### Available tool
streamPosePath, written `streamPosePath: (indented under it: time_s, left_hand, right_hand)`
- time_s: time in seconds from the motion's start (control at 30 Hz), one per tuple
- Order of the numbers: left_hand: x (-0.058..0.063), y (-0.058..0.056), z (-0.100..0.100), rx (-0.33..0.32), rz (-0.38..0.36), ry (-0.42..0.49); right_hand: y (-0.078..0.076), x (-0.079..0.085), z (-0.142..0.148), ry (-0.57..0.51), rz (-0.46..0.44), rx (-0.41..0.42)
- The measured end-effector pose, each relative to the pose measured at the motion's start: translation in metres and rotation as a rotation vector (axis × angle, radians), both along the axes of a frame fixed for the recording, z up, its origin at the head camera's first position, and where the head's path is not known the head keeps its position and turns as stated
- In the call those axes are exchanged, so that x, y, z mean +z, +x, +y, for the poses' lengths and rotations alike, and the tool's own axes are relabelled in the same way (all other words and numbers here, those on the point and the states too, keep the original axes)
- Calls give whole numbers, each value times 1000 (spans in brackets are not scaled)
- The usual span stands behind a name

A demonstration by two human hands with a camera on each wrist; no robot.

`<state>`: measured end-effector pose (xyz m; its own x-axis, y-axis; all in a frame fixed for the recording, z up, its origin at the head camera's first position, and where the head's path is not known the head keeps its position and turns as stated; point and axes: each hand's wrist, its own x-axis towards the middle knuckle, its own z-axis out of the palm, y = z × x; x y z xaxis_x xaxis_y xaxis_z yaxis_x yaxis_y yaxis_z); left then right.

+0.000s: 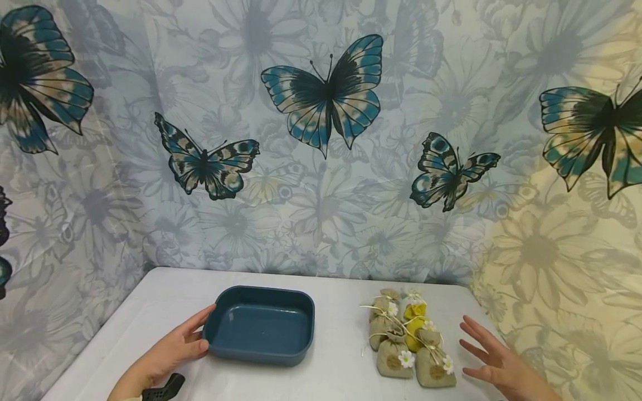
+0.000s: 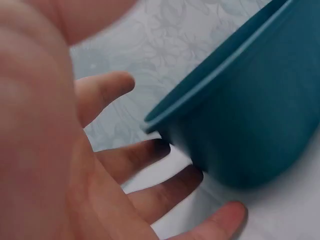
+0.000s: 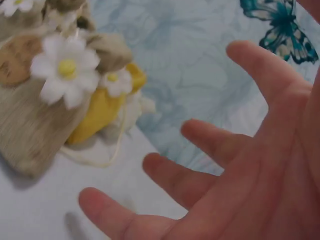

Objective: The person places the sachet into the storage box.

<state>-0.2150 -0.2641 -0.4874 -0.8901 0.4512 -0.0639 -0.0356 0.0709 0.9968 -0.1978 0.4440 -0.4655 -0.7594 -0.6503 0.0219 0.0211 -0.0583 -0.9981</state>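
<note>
A dark blue rectangular tub point(image 1: 258, 356) stands on the white table, with nothing in it. My left hand point(image 1: 173, 350) is at its left side, fingers extended. In the left wrist view, fingertips point(image 2: 192, 172) reach the wall of the tub point(image 2: 260, 120); whether they all touch cannot be told. On the right lies a cluster of small drawstring pouches, mostly beige, like the front one point(image 1: 435, 367), with a yellow pouch point(image 1: 413, 331) among them. White fabric daisies point(image 3: 66, 70) hang on them. My right hand point(image 1: 504, 365) hovers right of the pouches, fingers spread, holding nothing.
The white tabletop point(image 1: 343, 334) extends between the tub and the pouches. Behind and beside the table hangs a floral cloth backdrop point(image 1: 326, 223) printed with large butterflies. A black band point(image 1: 164, 388) is on my left wrist.
</note>
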Motion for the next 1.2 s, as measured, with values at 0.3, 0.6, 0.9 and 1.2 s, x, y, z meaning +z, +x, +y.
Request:
streamPosePath:
  time_s: [0.3,0.6,0.9,1.2]
  left_hand:
    - [-10,0,2,115,-16,-72]
    - [-21,-2,3,147,9,-60]
    - [-26,-2,4,165,-12,-44]
    - [-27,-3,2,167,-16,-32]
  right_hand:
    - [1,-16,-7,-19,-114,60]
    - [-1,-16,-27,323,-19,-119]
    - [-3,-18,-33,494,94,-146]
    - [-8,-32,-33,513,275,-143]
